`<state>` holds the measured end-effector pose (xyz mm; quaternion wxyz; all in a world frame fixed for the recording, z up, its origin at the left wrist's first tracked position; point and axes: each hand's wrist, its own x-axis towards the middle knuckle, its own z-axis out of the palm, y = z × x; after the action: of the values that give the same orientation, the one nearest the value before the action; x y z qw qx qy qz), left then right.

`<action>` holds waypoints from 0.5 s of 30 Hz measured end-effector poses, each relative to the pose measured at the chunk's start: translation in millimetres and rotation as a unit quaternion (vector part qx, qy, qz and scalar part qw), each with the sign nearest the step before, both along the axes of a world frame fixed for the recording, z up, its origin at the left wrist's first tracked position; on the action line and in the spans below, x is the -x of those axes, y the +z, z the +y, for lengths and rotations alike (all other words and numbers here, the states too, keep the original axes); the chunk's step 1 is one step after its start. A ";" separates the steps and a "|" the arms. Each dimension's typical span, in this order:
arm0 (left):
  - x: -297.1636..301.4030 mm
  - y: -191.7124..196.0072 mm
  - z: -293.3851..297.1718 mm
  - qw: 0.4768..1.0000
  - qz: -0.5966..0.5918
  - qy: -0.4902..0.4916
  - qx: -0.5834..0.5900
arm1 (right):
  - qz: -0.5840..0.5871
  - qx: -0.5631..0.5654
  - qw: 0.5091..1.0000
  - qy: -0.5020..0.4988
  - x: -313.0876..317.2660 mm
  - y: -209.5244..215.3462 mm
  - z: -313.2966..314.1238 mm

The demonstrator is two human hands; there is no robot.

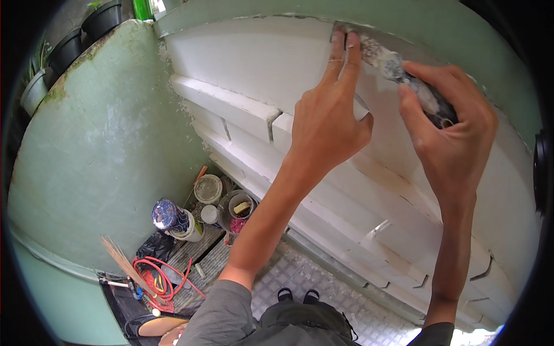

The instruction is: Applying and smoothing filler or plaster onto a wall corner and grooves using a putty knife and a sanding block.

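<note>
My right hand (453, 109) grips a putty knife (430, 98) by its dark handle, thumb and index finger near the neck. White filler cakes the tool, and its head points up and left toward the top of the white panelled wall (242, 52). My left hand (329, 109) reaches up beside it, index and middle fingers stretched out with the tips at the wall's upper edge, by the knife's head. Its other fingers are mostly hidden. A pale edge (362, 108) shows beside the left thumb; whether it belongs to the wall, I cannot tell.
A green wall (98, 144) curves along the left, with plant pots (65, 51) on top. Below stand a paint can (167, 213), a lidded tub (208, 188) and a bucket (231, 199). A red hose (167, 288) coils near a straw broom (124, 262). Tiled floor (288, 271) lies under my feet.
</note>
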<state>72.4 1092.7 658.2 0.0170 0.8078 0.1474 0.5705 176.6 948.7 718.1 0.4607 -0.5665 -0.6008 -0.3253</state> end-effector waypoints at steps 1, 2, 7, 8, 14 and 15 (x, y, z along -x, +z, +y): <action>0.3 0.0 -4.2 1.000 -0.004 -0.002 0.018 | -0.004 0.006 1.000 0.009 0.1 0.8 -0.9; 1.0 -0.2 -8.6 0.999 -0.008 -0.004 0.037 | -0.008 0.012 1.000 0.018 0.5 1.3 -2.2; -10.0 5.6 -31.9 0.996 0.026 -0.031 0.075 | 0.015 -0.004 1.000 0.010 -10.3 1.2 -25.1; -10.1 4.5 -30.4 0.996 0.025 -0.033 0.077 | 0.030 0.008 1.000 -0.001 -8.5 1.7 -24.4; 1.1 6.4 1.5 0.997 0.037 0.045 0.059 | 0.028 0.010 1.000 -0.002 1.8 7.2 12.3; 1.0 6.6 4.3 0.997 0.037 0.045 0.059 | 0.028 0.011 1.000 -0.002 1.1 7.7 14.3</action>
<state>71.3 1096.9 664.8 0.0337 0.8182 0.2179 0.5309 175.5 963.0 725.8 0.4701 -0.5816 -0.5903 -0.3039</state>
